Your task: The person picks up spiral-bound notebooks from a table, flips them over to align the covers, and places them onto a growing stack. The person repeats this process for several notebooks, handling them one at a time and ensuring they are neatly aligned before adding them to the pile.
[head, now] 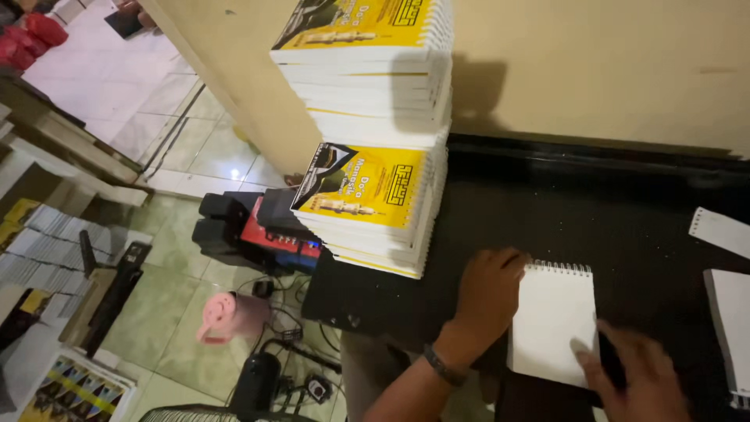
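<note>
1. Head view looks down on a black desk (594, 211) set against a cream wall.
2. Left hand (488, 301) lies flat, fingers loosely spread, pressing the left edge of a small white wire-bound notepad (555, 320); it is not closed around it.
3. Right hand (637, 371) rests at the notepad's 5 o'clock corner with a dark object under its fingers; whether it grips that object I cannot tell.
4. The notepad lies flat on the desk, wire coil at 12 o'clock, plain white side up.
5. At 10 o'clock from the notepad stands a stack of yellow-covered wire-bound booklets (367, 203), with a taller stack of yellow-covered booklets (367, 70) behind it.
6. At 3 o'clock lie white paper blocks (730, 312).
7. Judging by this, many booklets are already bound and stacked, while 1 is in hand and loose blocks wait.
</note>
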